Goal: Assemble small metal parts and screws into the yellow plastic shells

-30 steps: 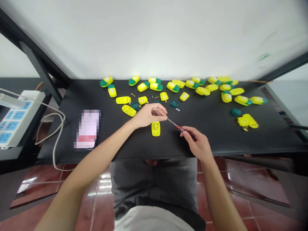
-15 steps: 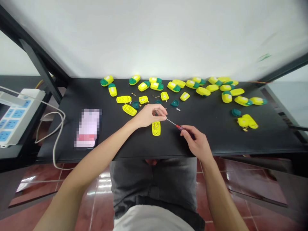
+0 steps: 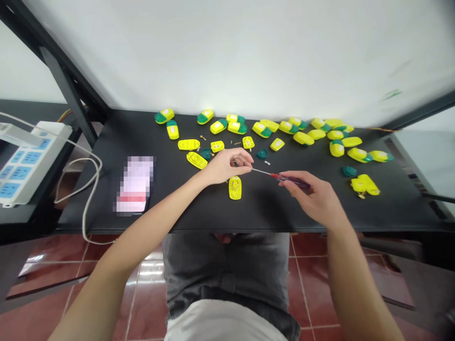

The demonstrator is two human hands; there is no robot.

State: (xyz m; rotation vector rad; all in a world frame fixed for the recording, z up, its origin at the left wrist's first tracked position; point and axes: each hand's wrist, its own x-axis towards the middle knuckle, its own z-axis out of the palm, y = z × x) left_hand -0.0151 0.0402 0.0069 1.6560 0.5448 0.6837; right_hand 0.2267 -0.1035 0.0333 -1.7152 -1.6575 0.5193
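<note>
My right hand (image 3: 307, 192) is closed around the dark handle of a screwdriver (image 3: 293, 180) with a red collar. Its thin shaft points left, and the tip meets the fingertips of my left hand (image 3: 231, 166). That hand is pinched; anything small between thumb and finger is too tiny to make out. Just below it, a yellow casing half (image 3: 235, 188) lies open side up with small metal parts inside. Beyond my left hand lie a yellow shell (image 3: 196, 160), a small yellow part (image 3: 217, 146) and a dark green cover (image 3: 262, 153).
Several yellow-and-green casings (image 3: 237, 128) line the back of the black table (image 3: 199, 213) by the white wall. A phone (image 3: 135, 184) lies at left, near a white power strip (image 3: 24, 166) and cable (image 3: 85, 208). Loose yellow parts (image 3: 365, 184) lie at right.
My right hand has moved right and turned, with more of the screwdriver's handle showing. The left hand stays pinched at the tip. The whole view has shifted slightly.
</note>
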